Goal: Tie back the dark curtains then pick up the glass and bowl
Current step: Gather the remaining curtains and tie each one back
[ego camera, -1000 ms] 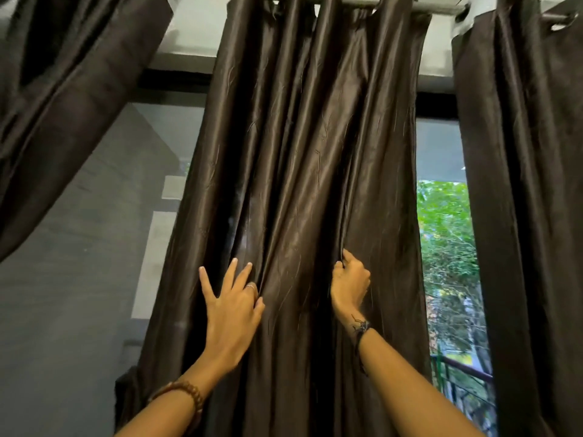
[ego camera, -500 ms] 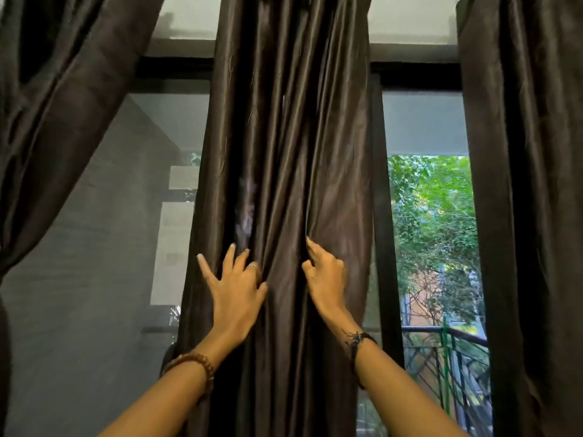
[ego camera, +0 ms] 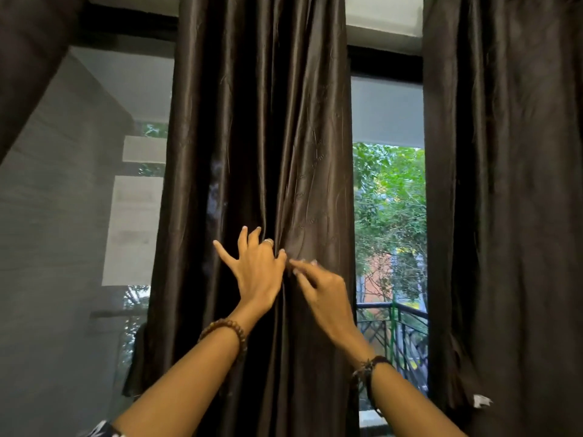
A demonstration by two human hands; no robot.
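The middle dark curtain (ego camera: 262,137) hangs in a narrow bunch of folds in front of the window. My left hand (ego camera: 257,272) lies against it with the outer fingers spread, while thumb and forefinger pinch a fold where the creases meet. My right hand (ego camera: 321,288) is just right of it, blurred. Its fingers are stretched out leftwards, and the tips touch the cloth beside my left thumb. No glass or bowl is in view.
Another dark curtain (ego camera: 511,200) hangs at the right, and a third (ego camera: 28,64) is drawn aside at the upper left. Between them the window glass (ego camera: 388,197) shows trees and a balcony railing (ego camera: 394,329). A grey wall (ego camera: 56,247) lies outside to the left.
The middle curtain has been gathered leftwards into a narrower bunch, uncovering more window on its right. My right hand has let go of the curtain's edge and moved over to my left hand.
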